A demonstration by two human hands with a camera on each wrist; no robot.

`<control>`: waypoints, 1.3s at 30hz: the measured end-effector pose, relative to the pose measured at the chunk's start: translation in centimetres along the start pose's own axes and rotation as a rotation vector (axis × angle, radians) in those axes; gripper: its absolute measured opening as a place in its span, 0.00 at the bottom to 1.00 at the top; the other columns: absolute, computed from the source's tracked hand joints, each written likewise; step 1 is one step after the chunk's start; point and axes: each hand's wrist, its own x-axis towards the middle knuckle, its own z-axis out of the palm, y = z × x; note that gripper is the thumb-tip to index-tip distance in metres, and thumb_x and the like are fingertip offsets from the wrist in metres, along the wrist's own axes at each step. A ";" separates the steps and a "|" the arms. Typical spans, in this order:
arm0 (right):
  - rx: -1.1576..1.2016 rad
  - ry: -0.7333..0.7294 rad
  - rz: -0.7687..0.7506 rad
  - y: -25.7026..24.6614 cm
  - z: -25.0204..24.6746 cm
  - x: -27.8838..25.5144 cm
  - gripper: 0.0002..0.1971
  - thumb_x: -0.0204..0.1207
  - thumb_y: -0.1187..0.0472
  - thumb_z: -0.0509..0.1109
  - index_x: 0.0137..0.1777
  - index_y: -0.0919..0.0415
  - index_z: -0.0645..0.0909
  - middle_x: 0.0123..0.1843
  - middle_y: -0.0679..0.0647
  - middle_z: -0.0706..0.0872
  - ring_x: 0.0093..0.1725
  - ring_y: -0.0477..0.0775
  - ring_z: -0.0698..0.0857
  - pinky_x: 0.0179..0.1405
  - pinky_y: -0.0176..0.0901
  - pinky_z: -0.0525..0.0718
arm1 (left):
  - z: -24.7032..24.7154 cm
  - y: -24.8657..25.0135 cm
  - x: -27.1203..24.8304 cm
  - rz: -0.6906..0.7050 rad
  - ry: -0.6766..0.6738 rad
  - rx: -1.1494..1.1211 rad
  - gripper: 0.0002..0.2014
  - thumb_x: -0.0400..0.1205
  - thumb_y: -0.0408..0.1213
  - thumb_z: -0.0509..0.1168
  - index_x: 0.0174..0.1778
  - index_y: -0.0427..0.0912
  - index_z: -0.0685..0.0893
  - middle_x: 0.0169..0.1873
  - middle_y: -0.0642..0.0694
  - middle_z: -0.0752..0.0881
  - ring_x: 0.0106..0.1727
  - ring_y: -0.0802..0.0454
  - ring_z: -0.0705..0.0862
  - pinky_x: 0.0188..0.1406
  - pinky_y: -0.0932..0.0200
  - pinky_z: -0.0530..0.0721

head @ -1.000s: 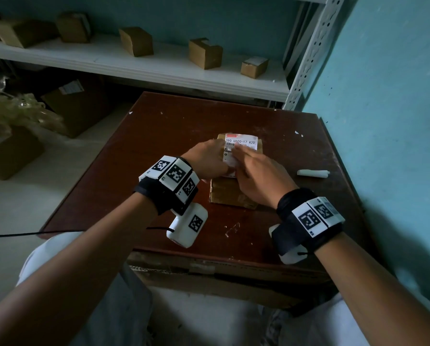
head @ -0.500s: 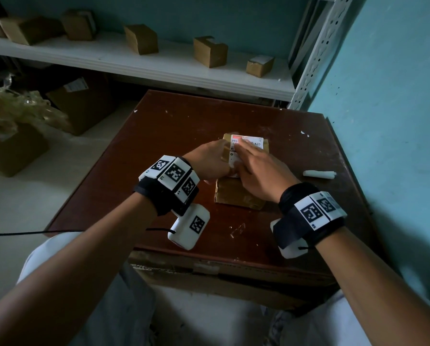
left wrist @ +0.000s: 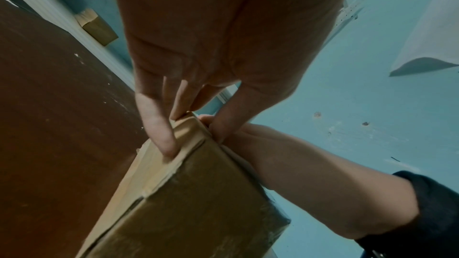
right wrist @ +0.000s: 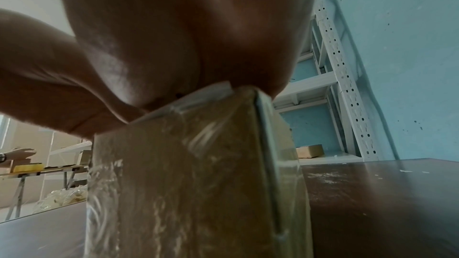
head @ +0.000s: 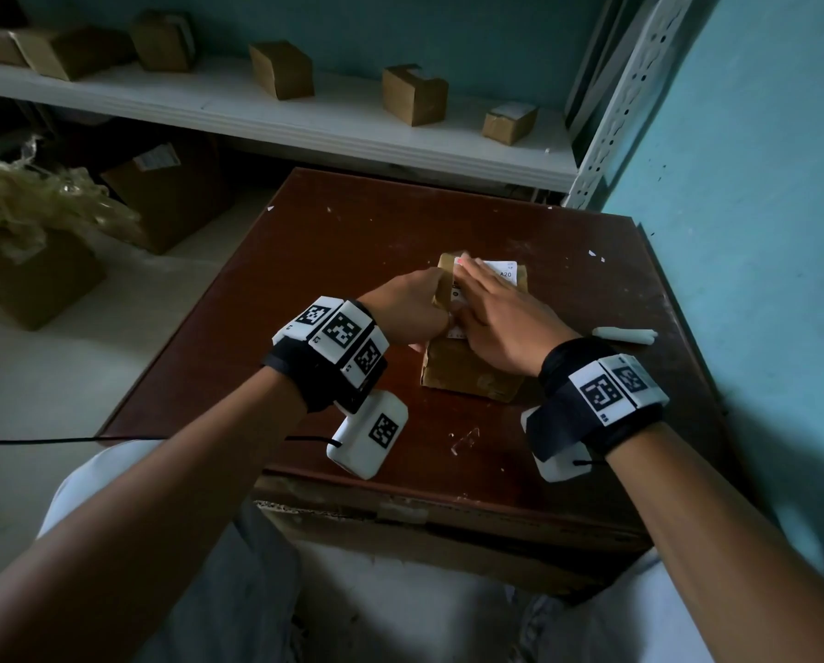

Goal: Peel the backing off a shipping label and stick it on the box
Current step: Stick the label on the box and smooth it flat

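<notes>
Left hand point(head: 407, 311) grips box point(head: 467, 373) by left edge, fingers point(left wrist: 159, 136) on side, thumb on top. Right hand point(head: 498, 323) flat, fingers straight, pressing label point(head: 505, 270) onto box top; label mostly hidden. Box sits mid table point(head: 352, 241).

A dark brown table point(head: 352, 260) carries a white, possibly chalk-like stick point(head: 624, 335) at 3 o'clock, while a white shelf point(head: 266, 122) at 12 o'clock bears small cardboard boxes point(head: 414, 94), and crumpled plastic wrap point(head: 32, 203) sits at 9 o'clock.
</notes>
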 end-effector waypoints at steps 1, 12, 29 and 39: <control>0.001 -0.006 0.001 -0.1 0.0 0.1 0.30 0.89 0.49 0.44 0.87 0.59 0.42 0.88 0.51 0.41 0.86 0.48 0.42 0.73 0.34 0.40 | 0.0 -0.1 0.1 -0.003 0.018 -0.003 0.15 0.86 0.30 0.58 0.69 0.35 0.73 0.56 0.35 0.85 0.46 0.41 0.89 0.45 0.48 0.91; -0.001 -0.025 0.008 -0.6 0.0 0.8 0.30 0.89 0.49 0.43 0.86 0.61 0.42 0.88 0.56 0.39 0.86 0.50 0.40 0.80 0.39 0.39 | 0.5 -1.1 0.9 -0.051 0.210 0.008 0.18 0.82 0.36 0.61 0.68 0.42 0.71 0.57 0.40 0.83 0.51 0.42 0.86 0.52 0.40 0.87; 0.055 -0.053 0.002 -0.2 0.4 1.9 0.32 0.88 0.46 0.43 0.86 0.54 0.35 0.87 0.52 0.33 0.85 0.47 0.36 0.79 0.40 0.35 | 0.5 -1.8 4.9 -0.059 0.385 0.018 0.19 0.88 0.41 0.50 0.74 0.44 0.73 0.70 0.39 0.72 0.66 0.41 0.78 0.65 0.57 0.75; -0.011 -0.093 -0.016 0.4 0.6 2.4 0.34 0.86 0.47 0.46 0.86 0.56 0.37 0.85 0.51 0.27 0.84 0.47 0.31 0.83 0.46 0.35 | 0.5 -2.2 6.1 -0.026 0.340 0.025 0.18 0.90 0.39 0.47 0.72 0.42 0.73 0.63 0.39 0.83 0.57 0.46 0.81 0.50 0.56 0.74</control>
